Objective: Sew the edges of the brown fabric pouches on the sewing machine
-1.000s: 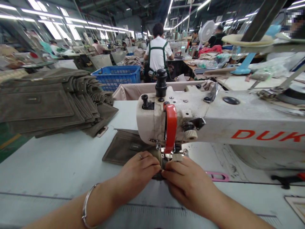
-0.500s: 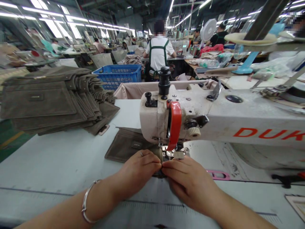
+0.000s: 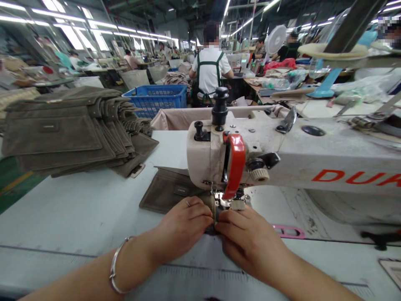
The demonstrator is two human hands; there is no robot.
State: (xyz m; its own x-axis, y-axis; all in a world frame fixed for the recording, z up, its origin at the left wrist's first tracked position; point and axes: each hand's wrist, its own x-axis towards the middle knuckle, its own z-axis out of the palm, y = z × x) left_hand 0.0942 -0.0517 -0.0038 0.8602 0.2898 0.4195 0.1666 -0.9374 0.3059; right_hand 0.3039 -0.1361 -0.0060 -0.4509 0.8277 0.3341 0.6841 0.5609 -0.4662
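A dark olive-brown fabric panel (image 3: 166, 190) with a small label lies on the sewing machine table, its right end under the head of the white sewing machine (image 3: 200, 154). My left hand (image 3: 188, 219) is closed on the panel's near right edge, fingers bent and pressed together. Close beside it, my right hand (image 3: 247, 234) pinches the same edge just in front of the presser foot (image 3: 222, 200). A narrow gap separates the fingertips of both hands. The fabric directly beneath my fingers is mostly hidden.
A tall stack of similar fabric pieces (image 3: 62, 133) stands at the table's left. Behind the table are a blue crate (image 3: 159, 98) and a pink-beige cloth bin (image 3: 175, 119). A pink plastic piece (image 3: 290, 231) lies right of my right hand. A person (image 3: 209, 69) sits ahead, back turned.
My fingertips have moved slightly apart, the right hand shifting a little rightward. The whole view has drifted slightly, and the fabric panel stays under the machine head.
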